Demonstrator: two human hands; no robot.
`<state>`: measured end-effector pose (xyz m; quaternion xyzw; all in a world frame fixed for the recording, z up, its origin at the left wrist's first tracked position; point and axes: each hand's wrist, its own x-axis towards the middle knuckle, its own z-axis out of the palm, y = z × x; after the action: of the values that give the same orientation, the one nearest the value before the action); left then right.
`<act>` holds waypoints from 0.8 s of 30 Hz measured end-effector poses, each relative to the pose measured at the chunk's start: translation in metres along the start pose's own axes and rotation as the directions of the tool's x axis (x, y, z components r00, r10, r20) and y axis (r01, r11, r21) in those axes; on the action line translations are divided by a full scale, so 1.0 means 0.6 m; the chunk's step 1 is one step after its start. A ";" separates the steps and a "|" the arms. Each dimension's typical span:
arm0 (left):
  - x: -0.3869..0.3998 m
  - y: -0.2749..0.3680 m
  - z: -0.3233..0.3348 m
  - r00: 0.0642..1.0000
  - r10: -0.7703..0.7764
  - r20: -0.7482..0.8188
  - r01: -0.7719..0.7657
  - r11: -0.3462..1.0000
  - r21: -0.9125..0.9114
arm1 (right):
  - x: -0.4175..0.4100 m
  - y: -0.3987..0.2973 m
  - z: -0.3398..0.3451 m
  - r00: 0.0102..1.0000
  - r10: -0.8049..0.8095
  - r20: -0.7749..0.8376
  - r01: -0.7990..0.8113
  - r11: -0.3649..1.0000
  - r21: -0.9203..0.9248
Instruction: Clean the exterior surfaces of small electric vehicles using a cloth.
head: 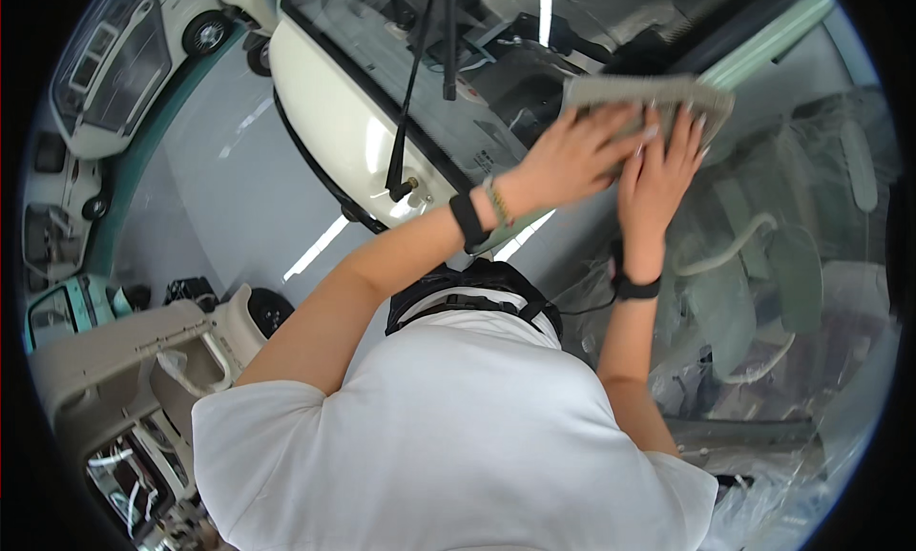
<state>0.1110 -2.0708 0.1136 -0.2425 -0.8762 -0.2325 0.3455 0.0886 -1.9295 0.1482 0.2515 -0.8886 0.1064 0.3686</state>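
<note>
My left hand (583,150) and my right hand (662,157) lie side by side on a grey-beige folded cloth (630,89), fingers stretched over it. The cloth is slightly blurred and lies at the lower side edge of a vehicle's windshield (465,132), by the pale green pillar (766,43). My palms hide part of it, and how firmly its far side touches the glass cannot be told. Left of my hands, a black wiper arm (403,129) rises from the cream front panel (336,86). A second black wiper part (449,64) is above the glass.
At the right stand seats or trim parts under clear plastic sheeting (758,279). Cream vehicles (164,21) are at the upper left, beyond grey floor (215,186). A beige vehicle with an open door (143,350) is at the lower left. A cable (587,312) hangs near my right wrist.
</note>
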 end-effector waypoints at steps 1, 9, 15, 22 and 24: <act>0.038 -0.002 -0.019 0.998 -0.062 0.031 0.063 0.997 -0.037 | 0.040 0.006 -0.014 0.998 -0.023 -0.051 0.021 0.999 -0.038; 0.066 -0.017 0.000 0.999 -0.026 -0.041 0.027 1.000 0.016 | 0.085 0.011 0.012 0.976 -0.009 -0.219 0.034 0.993 0.114; -0.179 -0.010 0.020 0.973 -0.085 0.213 0.093 0.995 -0.027 | -0.170 -0.097 0.091 0.989 0.137 -0.055 -0.124 0.974 0.192; -0.021 -0.072 -0.035 0.985 0.084 0.149 -0.067 0.991 -0.115 | 0.002 -0.015 0.031 0.998 -0.030 -0.057 0.036 0.995 0.092; 0.076 -0.085 -0.042 0.992 0.122 -0.009 -0.122 0.983 -0.140 | 0.105 0.022 0.004 0.976 -0.090 -0.201 0.097 0.995 0.025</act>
<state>0.0642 -2.1128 0.1509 -0.3194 -0.8412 -0.2718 0.3414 0.0424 -1.9427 0.1911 0.2875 -0.8324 0.1292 0.4559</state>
